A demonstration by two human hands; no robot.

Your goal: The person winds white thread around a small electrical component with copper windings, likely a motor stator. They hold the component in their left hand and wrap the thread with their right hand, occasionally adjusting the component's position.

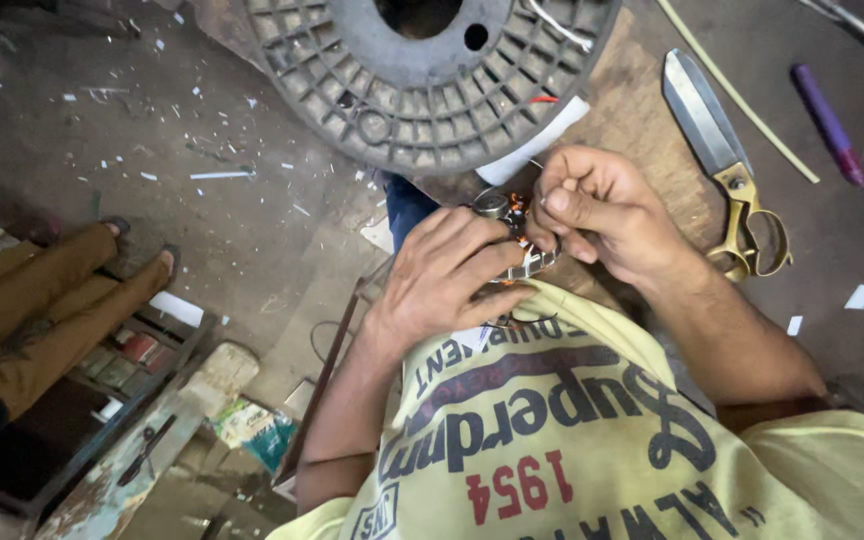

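**A:** Your left hand [452,265] is wrapped tight around a small metal part with copper windings [517,235], fingers curled over its near side so that most of it is hidden. Your right hand [597,210] is pinched narrow at the part's right edge, thumb and forefinger pressed together on what looks like a thin wire; the wire itself is too fine to make out.

**B:** And where does the part sit?

**A:** Held up between both your hands, just in front of your chest, above the near edge of the brown wooden bench [652,130]. It does not rest on anything that I can see.

**B:** What crowds you?

**A:** Far and slightly left, the big grey plastic spool [422,90] lies flat, and its rim comes near your knuckles. A white paper strip [542,140] pokes out from under it, just beside your right hand. To your right, the large shears with brass handles [727,165] lie well apart from your fingers, blade pointing away from you. Farther right, a purple pen [829,122] lies on the dark surface.

**B:** Any open room?

**A:** On your left the bench ends, and the floor there is littered with white scraps. Another person's legs in brown trousers [42,300] stretch out at the far left, well away from your elbow.
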